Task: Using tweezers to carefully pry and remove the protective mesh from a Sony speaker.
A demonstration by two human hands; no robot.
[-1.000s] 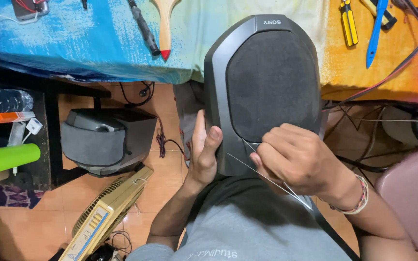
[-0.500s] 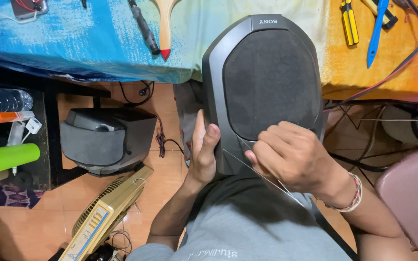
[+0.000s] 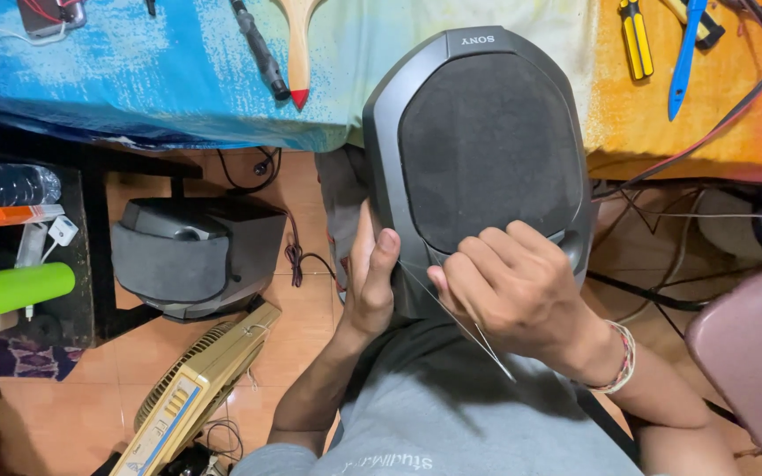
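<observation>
On the lap | one speaker (image 3: 487,150) | left hand (image 3: 370,282) fingers gripping its edge | right hand (image 3: 509,286) fingers pinching one thin probe (image 3: 465,326)

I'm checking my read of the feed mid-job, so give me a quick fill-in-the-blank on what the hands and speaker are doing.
1. The left hand steadies the dark grey speaker from its ____ side.
2. The right hand pinches a thin metal ____ at the grille's lower edge.
3. The speaker rests on the person's ____.
4. A second speaker sits on the ____.

Missing words: left; wire; lap; floor
</observation>
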